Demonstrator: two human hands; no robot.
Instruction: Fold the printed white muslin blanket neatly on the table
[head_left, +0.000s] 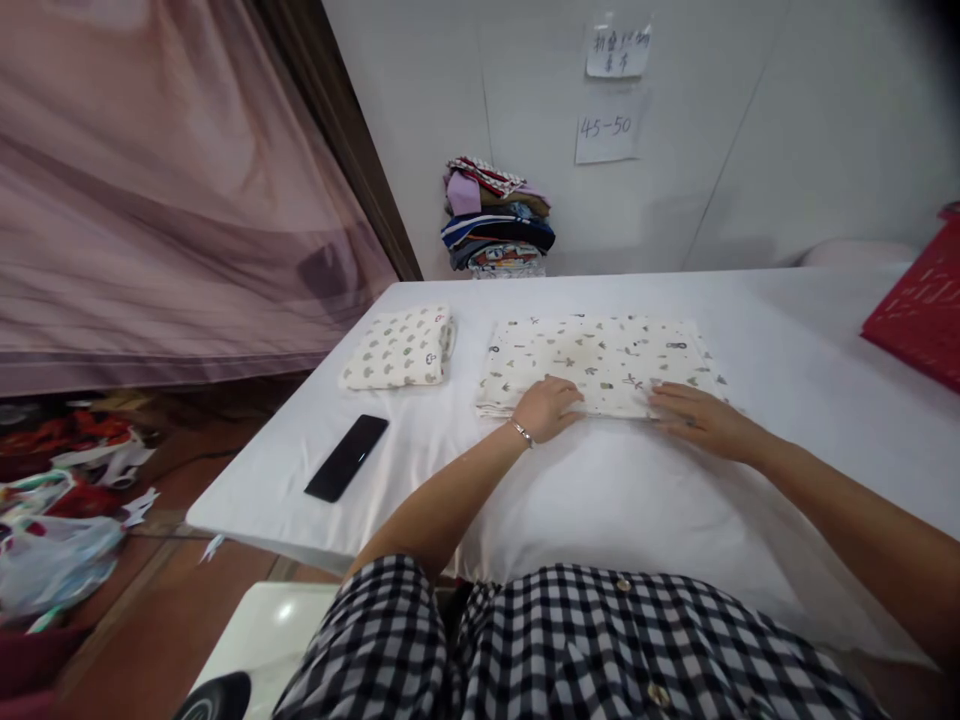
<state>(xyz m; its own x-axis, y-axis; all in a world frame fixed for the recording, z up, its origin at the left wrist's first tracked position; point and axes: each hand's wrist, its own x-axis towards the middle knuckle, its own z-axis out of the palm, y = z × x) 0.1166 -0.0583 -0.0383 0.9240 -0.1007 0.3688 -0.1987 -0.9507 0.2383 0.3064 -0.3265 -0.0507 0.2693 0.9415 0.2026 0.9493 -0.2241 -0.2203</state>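
Note:
A white cloth with small dark and brown prints [600,350] lies folded into a wide rectangle on the white-covered table [450,470]. On its near edge, left of the middle, rests my left hand [546,408], fingers stretched out over the fabric; a silver bracelet is on that wrist. My right hand [701,418] lies flat on the same edge farther right, its fingers apart and a ring on one of them. Neither hand grips the cloth. To the left sits a second cloth, folded smaller, with a mushroom-like print [397,348].
A black phone [347,458] lies at the table's left side. Folded fabrics [497,215] are stacked by the wall beyond the far edge. A red container [922,300] stands at the right. Plastic bags [56,565] lie on the floor at left, below a pink curtain [165,190].

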